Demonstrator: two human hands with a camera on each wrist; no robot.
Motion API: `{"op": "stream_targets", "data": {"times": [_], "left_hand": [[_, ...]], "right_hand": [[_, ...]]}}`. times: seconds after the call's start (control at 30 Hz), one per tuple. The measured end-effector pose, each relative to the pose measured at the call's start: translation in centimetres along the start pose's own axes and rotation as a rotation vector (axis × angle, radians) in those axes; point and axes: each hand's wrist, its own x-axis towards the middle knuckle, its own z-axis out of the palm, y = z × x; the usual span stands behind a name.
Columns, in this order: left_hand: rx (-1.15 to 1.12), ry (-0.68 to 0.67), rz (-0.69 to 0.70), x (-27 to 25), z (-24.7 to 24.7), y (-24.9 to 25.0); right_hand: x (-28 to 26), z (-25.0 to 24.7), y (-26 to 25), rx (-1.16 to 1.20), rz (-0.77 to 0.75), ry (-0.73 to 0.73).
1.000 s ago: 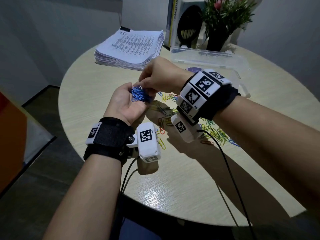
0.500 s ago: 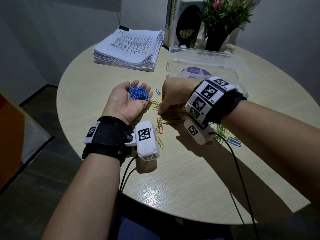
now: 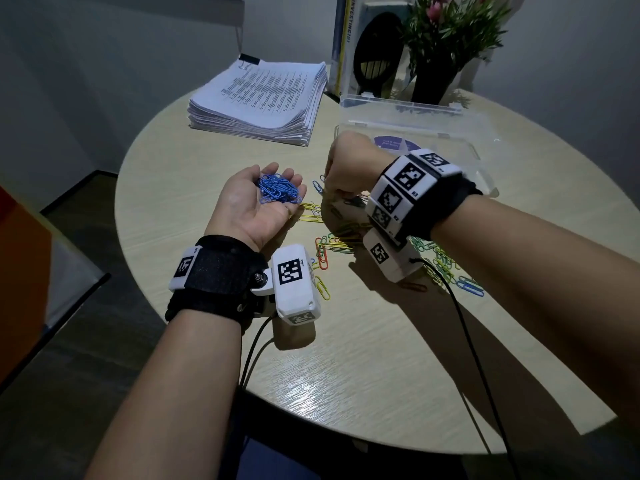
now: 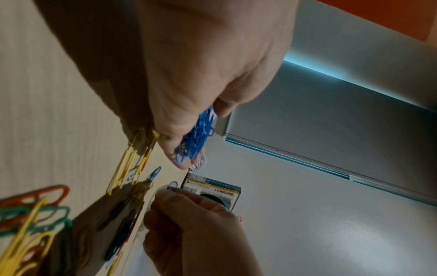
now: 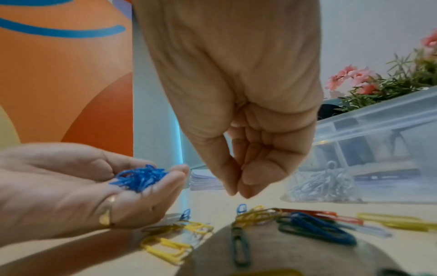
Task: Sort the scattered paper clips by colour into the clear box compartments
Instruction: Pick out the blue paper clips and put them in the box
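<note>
My left hand point(image 3: 239, 199) lies palm up over the table with relaxed fingers, carrying a heap of small blue paper clips point(image 3: 278, 194) point(image 5: 139, 178). My right hand point(image 3: 341, 168) hovers knuckles up just right of it, in front of the clear box point(image 3: 450, 133). In the right wrist view its thumb and forefinger tips point(image 5: 237, 192) touch and point down. Nothing shows between them. Right below them lie single blue clips point(image 5: 241, 208) among scattered yellow, green, orange and blue clips point(image 3: 334, 242). One box compartment holds silver clips point(image 5: 324, 184).
The round wooden table point(image 3: 346, 358) carries a thick stack of printed paper point(image 3: 263, 95) at the back left. A book point(image 3: 341, 39) and a dark vase with a flowering plant point(image 3: 440, 46) stand behind the box. More clips point(image 3: 446, 268) lie under my right wrist.
My right hand left the left palm and came down to the right, over the scattered clips. The left hand stayed palm up with the blue clips.
</note>
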Motion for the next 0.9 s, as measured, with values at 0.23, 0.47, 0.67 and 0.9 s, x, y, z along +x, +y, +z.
{"op": "stream_targets", "data": {"times": [0.23,0.47,0.67,0.9], "left_hand": [[-0.003,-0.002,0.005,0.0,0.0,-0.1],[-0.010,-0.010,0.003,0.0,0.0,-0.1],[0.000,-0.003,0.004,-0.1,-0.1,-0.1],[-0.064,-0.019,0.001,-0.1,0.1,0.0]], "right_hand": [[0.9,0.0,-1.5,-0.192,-0.062,0.010],[1.1,0.6,-2.1,-0.208,-0.087,-0.070],[0.5,0.1,-1.2,-0.071,-0.074,-0.089],[-0.3,-1.5,-2.7,0.501,-0.196,-0.080]]}}
